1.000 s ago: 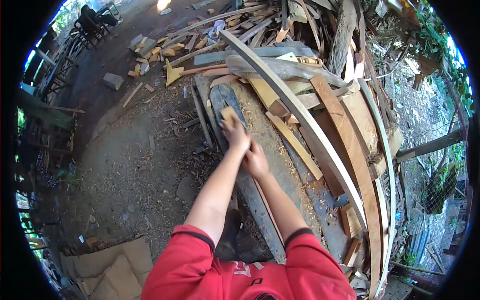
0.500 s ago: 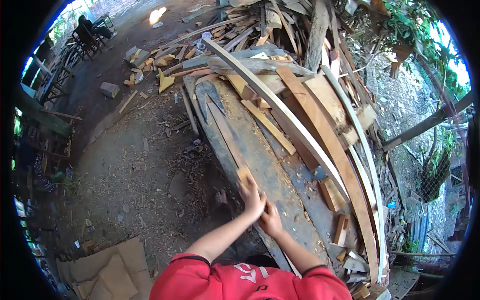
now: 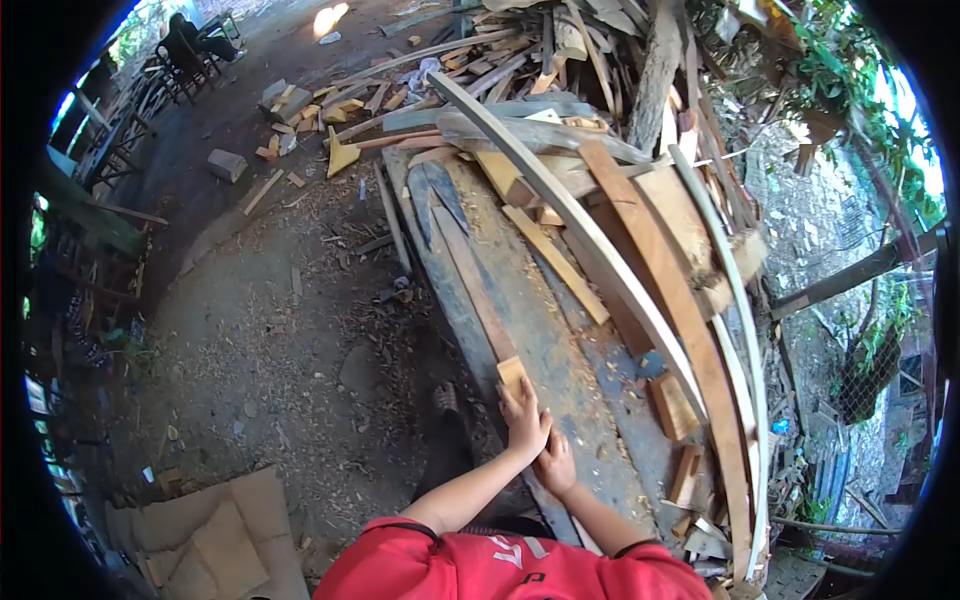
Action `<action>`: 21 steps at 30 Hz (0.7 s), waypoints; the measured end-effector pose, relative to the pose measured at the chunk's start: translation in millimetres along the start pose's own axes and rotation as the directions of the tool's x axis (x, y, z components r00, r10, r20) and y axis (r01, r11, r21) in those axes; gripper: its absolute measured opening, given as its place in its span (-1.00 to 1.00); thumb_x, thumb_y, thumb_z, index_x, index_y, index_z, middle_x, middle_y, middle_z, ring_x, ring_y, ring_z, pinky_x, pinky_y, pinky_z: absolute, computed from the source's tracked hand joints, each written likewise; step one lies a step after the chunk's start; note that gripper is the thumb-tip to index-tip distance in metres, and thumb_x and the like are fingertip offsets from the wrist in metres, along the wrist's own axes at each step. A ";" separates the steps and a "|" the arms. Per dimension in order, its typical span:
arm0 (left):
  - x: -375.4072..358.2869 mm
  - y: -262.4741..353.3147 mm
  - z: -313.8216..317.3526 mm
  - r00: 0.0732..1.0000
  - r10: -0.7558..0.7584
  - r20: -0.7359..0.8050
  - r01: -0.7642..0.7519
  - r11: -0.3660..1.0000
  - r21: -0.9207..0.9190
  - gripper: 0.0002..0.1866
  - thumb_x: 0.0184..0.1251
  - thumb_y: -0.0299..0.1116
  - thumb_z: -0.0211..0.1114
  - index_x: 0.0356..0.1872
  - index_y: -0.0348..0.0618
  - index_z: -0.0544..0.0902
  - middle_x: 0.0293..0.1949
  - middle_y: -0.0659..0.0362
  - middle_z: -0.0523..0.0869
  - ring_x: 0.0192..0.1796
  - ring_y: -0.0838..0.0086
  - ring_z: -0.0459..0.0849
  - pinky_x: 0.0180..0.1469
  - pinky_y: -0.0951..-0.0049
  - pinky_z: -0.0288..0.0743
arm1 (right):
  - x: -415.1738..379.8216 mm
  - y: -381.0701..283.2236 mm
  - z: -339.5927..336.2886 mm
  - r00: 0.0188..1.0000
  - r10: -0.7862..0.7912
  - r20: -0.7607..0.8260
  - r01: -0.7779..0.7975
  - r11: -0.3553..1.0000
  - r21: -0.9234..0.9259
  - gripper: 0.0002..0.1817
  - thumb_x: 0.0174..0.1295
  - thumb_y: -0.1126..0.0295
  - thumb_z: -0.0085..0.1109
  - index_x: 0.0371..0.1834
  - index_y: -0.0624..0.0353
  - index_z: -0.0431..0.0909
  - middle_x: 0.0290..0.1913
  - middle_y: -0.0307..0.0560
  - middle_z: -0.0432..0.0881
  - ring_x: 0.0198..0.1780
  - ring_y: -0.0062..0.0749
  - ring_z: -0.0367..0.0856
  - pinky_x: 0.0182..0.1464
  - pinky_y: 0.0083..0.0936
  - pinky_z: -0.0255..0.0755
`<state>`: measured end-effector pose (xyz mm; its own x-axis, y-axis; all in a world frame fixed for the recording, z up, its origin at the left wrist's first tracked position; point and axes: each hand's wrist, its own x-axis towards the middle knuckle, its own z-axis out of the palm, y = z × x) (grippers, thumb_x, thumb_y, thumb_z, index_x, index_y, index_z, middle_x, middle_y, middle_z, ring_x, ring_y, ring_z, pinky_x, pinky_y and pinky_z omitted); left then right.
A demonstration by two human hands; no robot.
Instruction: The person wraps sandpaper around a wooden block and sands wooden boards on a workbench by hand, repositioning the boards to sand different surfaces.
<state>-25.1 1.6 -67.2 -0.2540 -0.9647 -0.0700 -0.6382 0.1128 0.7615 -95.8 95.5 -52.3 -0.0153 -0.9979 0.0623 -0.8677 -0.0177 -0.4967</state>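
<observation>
A long narrow strip of wood [image 3: 470, 275] lies along the left side of the workbench, its far end in the notch of a dark V-shaped stop [image 3: 425, 190]. On the strip near my body sits what looks like a wooden hand plane [image 3: 511, 371]; only its pale front end shows. My left hand [image 3: 524, 425] is closed around it just behind that end, fingers pointing forward. Close behind, against the left, my right hand [image 3: 556, 465] is closed on the rear part. The rest of the tool is hidden under both hands.
Shavings lie over the workbench [image 3: 545, 340]. Long curved boards [image 3: 650, 270] and short offcuts [image 3: 675, 405] crowd its right side. A scrap wood pile [image 3: 560, 60] rises beyond the far end. Flattened cardboard [image 3: 215, 545] lies on the ground at lower left. A person [image 3: 190, 45] sits far off.
Both hands and the plane have moved back along the strip toward my body, baring a little more of the strip. The view has shifted slightly.
</observation>
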 end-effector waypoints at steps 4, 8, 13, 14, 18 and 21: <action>105.3 -25.9 -37.6 0.999 -0.014 -0.040 0.015 0.999 0.028 -0.11 0.11 -0.26 0.22 0.42 -0.23 -0.06 0.27 -0.60 -0.20 0.34 -0.45 -0.10 0.35 -0.16 -0.14 | 114.1 -12.6 24.9 1.000 -0.023 0.017 0.025 0.991 -0.135 -0.51 -0.06 0.32 0.20 0.02 0.17 0.52 0.26 0.28 0.25 0.26 0.04 0.30 0.24 0.24 0.05; 240.1 -63.4 -81.6 0.988 -0.014 -0.157 0.039 0.987 0.157 -0.13 0.10 -0.27 0.23 0.40 -0.27 -0.02 0.29 -0.58 -0.19 0.35 -0.44 -0.12 0.36 -0.14 -0.15 | 252.9 -21.7 47.9 0.996 -0.086 0.007 0.086 0.988 -0.129 -0.54 0.00 0.32 0.14 0.03 0.17 0.51 0.30 0.23 0.23 0.34 -0.01 0.23 0.29 0.38 -0.13; 362.5 -43.6 -174.8 0.941 0.056 -0.333 -0.054 0.998 0.016 -0.13 0.09 -0.37 0.27 0.42 -0.11 0.00 0.30 -0.54 -0.10 0.35 -0.37 -0.01 0.37 0.06 -0.01 | 401.0 -64.0 35.5 0.982 -0.108 -0.158 0.120 0.991 0.066 -0.65 0.13 0.43 -0.01 0.00 0.25 0.49 0.32 0.21 0.20 0.35 0.05 0.20 0.37 -0.11 0.10; 365.5 -32.7 -186.3 0.936 0.082 -0.343 -0.085 0.996 0.005 -0.14 0.09 -0.38 0.28 0.41 -0.13 0.01 0.30 -0.52 -0.10 0.35 -0.35 0.00 0.36 0.05 0.00 | 398.0 -71.5 25.2 0.983 -0.091 -0.159 0.103 0.992 0.071 -0.65 0.13 0.43 -0.01 0.00 0.25 0.49 0.32 0.21 0.20 0.35 0.05 0.20 0.37 -0.11 0.10; 334.5 -5.1 -189.9 0.938 0.133 -0.320 -0.157 0.986 -0.053 -0.14 0.09 -0.37 0.29 0.41 -0.15 0.01 0.35 -0.43 -0.10 0.37 -0.33 -0.03 0.37 0.03 -0.05 | 374.9 -79.7 -17.0 0.952 -0.181 -0.247 0.178 0.983 -0.034 -0.63 0.10 0.41 0.02 0.00 0.26 0.48 0.31 0.25 0.22 0.33 0.09 0.22 0.30 -0.19 0.23; 280.0 -13.0 -152.7 0.974 0.094 -0.204 -0.103 0.994 -0.034 -0.10 0.08 -0.33 0.31 0.42 -0.12 -0.01 0.34 -0.46 -0.13 0.37 -0.34 -0.03 0.37 0.01 -0.05 | 309.4 -69.5 -22.2 0.967 -0.170 -0.188 0.168 0.986 -0.025 -0.61 0.07 0.40 0.07 0.00 0.25 0.48 0.28 0.28 0.24 0.30 0.11 0.26 0.27 -0.17 0.27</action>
<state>23.0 -306.3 1.8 -0.1597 -0.9779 0.1349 -0.5837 0.2038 0.7860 -51.3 -210.7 20.8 0.0389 -0.9509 0.3072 -0.8703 -0.1833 -0.4571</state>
